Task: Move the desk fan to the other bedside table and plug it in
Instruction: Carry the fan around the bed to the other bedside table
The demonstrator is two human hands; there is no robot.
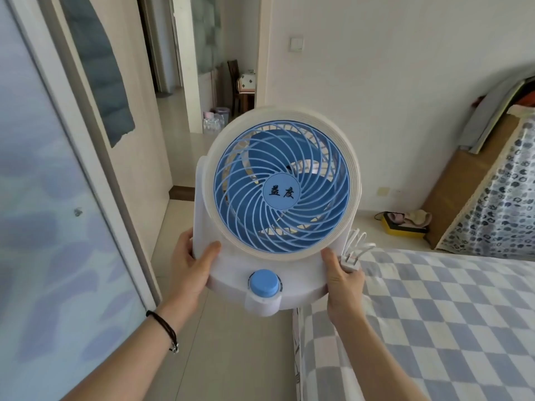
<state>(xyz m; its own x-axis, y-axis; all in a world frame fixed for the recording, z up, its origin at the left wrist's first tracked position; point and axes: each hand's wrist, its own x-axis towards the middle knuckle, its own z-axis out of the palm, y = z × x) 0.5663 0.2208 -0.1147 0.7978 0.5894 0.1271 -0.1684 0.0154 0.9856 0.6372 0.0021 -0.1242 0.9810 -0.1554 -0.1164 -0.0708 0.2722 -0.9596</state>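
Note:
A white desk fan (282, 186) with a blue grille, blue blades and a blue knob on its base is held up in the air in front of me, facing me. My left hand (191, 264) grips the left side of the base, thumb on top. My right hand (343, 280) grips the right side of the base and also holds the bunched white cord with its plug (351, 253) against it. No bedside table is in view.
A bed with a blue-and-white checked cover (434, 314) lies to the right and below. A sliding door (43, 198) stands at the left, with a narrow floor aisle between them. Ahead are an open doorway (202, 82), a wall socket (383, 191) and a cloth-covered cabinet (492, 192).

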